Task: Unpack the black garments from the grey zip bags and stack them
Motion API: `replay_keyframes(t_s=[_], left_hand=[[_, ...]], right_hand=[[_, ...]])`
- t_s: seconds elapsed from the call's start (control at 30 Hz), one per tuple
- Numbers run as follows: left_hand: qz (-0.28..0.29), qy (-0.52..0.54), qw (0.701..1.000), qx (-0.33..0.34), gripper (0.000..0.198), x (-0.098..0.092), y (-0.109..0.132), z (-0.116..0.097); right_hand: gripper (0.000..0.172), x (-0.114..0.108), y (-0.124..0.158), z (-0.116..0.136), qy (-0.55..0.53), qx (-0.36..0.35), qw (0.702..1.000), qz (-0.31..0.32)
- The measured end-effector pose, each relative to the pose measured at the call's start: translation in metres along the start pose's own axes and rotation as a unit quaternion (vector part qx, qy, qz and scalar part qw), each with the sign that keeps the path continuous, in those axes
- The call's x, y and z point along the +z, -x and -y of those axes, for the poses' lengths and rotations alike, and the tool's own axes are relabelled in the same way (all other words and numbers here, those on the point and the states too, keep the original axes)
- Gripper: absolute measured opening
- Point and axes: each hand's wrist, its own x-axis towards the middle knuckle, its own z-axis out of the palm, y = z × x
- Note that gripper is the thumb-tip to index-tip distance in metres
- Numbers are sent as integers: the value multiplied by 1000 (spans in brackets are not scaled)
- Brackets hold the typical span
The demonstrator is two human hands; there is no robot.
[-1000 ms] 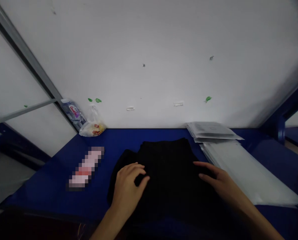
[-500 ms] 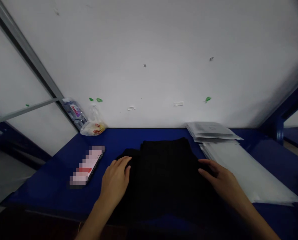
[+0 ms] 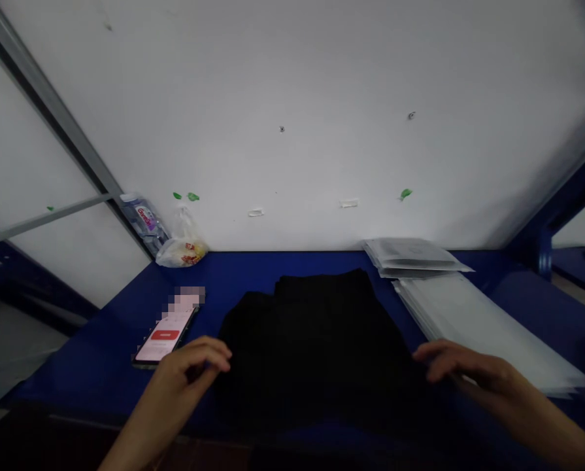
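Note:
A folded black garment point(image 3: 316, 333) lies flat in front of me; it is too dark to tell its kind, and its near part blends into shadow. Beside its left edge is my left hand point(image 3: 187, 373), the fingers bent and the thumb a little apart from them. The fingertips are at or just off the cloth, with no fabric visibly gripped. My right hand point(image 3: 478, 373) hovers by the garment's right edge, its fingers loosely bent and apart, holding nothing that I can see.
Everything rests on a blue table point(image 3: 243, 268) against a white wall. A phone point(image 3: 167, 333) lies at left. Behind it are a plastic bottle point(image 3: 145, 222) and a tied plastic bag point(image 3: 182, 252). On the right, frosted plastic bags point(image 3: 478, 320) lie beside a second stack of packets point(image 3: 414, 255).
Both hands have come off the garment's upper sides and moved outward and nearer to me. The garment's left part is now uncovered, and the garment itself has barely moved.

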Motion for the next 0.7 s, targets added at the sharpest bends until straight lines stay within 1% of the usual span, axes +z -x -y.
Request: replay_keyframes(t_s=[0.03, 0.07, 0.1, 0.13, 0.2, 0.23, 0.27, 0.3, 0.33, 0.37, 0.4, 0.43, 0.5, 0.53, 0.6, 0.7], left_hand=[[22, 11, 1000, -13, 18, -6, 8, 1], [29, 17, 999, -24, 17, -10, 13, 1], [23, 20, 999, -30, 16, -12, 16, -1], [4, 25, 999, -30, 15, -12, 17, -4], [-47, 34, 998, -20, 14, -6, 11, -14], [-62, 37, 997, -13, 15, 1, 6, -21], [-73, 30, 997, -8, 18, 10, -1, -27], [-65, 4, 998, -1, 22, 21, -8, -32], [-47, -29, 998, 17, 26, 33, -15, -36], [-28, -72, 996, 41, 33, 45, -22, -38], [1, -126, 990, 60, 43, 56, -28, -38], [27, -177, 981, 70, 56, 67, -33, -35], [63, -244, 965, 70, 79, 84, -39, -25], [75, -263, 960, 65, 87, 90, -40, -18], [91, -282, 954, 52, 96, 97, -41, -8], [104, -290, 951, 37, 100, 99, -39, -1]], right_hand=[[27, -6, 5, -3, 14, -6, 1000, 11], [29, -10, 7, -4, 31, -8, 999, 7], [30, -13, 8, -4, 46, -9, 999, -17], [29, -13, 7, -2, 58, -10, 997, -48], [28, -5, -1, 8, 70, -9, 991, -114], [27, 3, -6, 16, 71, -9, 989, -132], [28, 13, -12, 25, 72, -12, 988, -136], [30, 26, -18, 34, 83, -20, 988, -129], [34, 40, -23, 42, 105, -29, 988, -107], [39, 54, -27, 48, 138, -39, 987, -75], [47, 68, -30, 50, 184, -51, 980, -56], [56, 80, -32, 50, 233, -57, 970, -35], [69, 100, -34, 41, 315, -69, 946, -9], [73, 106, -33, 34, 344, -76, 936, 0], [75, 113, -32, 19, 380, -91, 921, 5], [76, 114, -29, 7, 401, -101, 911, 3]])
